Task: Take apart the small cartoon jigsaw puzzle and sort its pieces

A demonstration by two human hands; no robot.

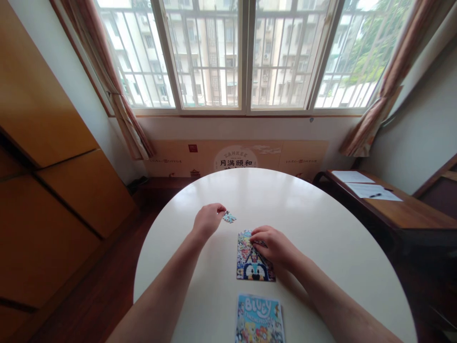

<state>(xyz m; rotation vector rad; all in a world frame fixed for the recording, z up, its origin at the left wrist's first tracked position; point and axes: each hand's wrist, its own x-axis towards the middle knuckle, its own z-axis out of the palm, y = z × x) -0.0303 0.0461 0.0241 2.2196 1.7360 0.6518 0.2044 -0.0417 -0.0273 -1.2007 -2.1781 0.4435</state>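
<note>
puzzle piece [229, 218] at outstretched left hand [207, 220]; right hand [273, 247] curled on puzzle [250, 264]

Loose piece [229, 218] behind-left of puzzle [250, 267]

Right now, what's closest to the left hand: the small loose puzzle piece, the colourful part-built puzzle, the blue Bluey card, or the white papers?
From the left hand:
1. Small loose puzzle piece, at its fingertips.
2. Colourful part-built puzzle, under the right hand.
3. Blue Bluey card, nearest the camera.
4. White papers, far right on the side table.
</note>
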